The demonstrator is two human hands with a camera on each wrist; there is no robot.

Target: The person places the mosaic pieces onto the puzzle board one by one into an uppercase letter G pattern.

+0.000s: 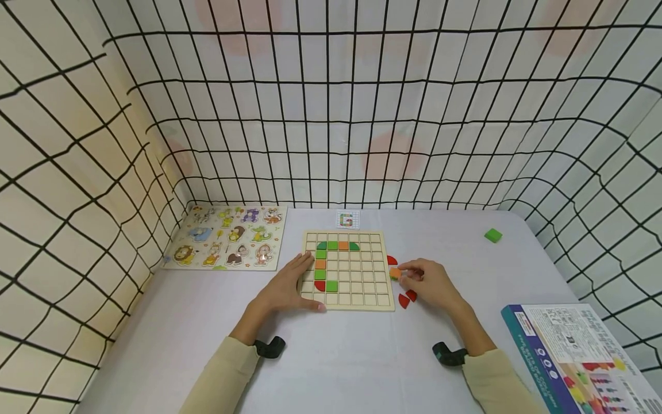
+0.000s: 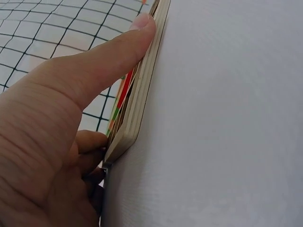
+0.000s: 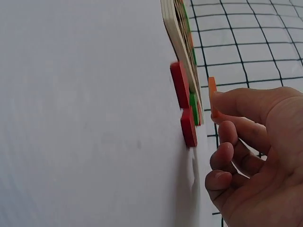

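A wooden grid board (image 1: 371, 275) lies flat on the table, with green, orange and red tiles set in some of its squares. My left hand (image 1: 286, 284) steadies it, fingers extended along its left edge and thumb at the front edge. Between thumb and finger, my right hand (image 3: 258, 137) pinches an orange square tile (image 3: 212, 97) just right of the board. A green tile (image 3: 193, 108) shows below the orange one in the right wrist view. Nearby on the table are red quarter-round pieces (image 1: 404, 301), and another red piece (image 1: 392, 260) touches the board's right side.
Behind the board lies a small card (image 1: 347, 219) with a coloured G pattern. An animal picture board (image 1: 227, 238) occupies the back left. A green block (image 1: 493, 235) sits at the back right, a printed box (image 1: 564, 339) at the front right. Black netting (image 1: 354, 121) surrounds the table.
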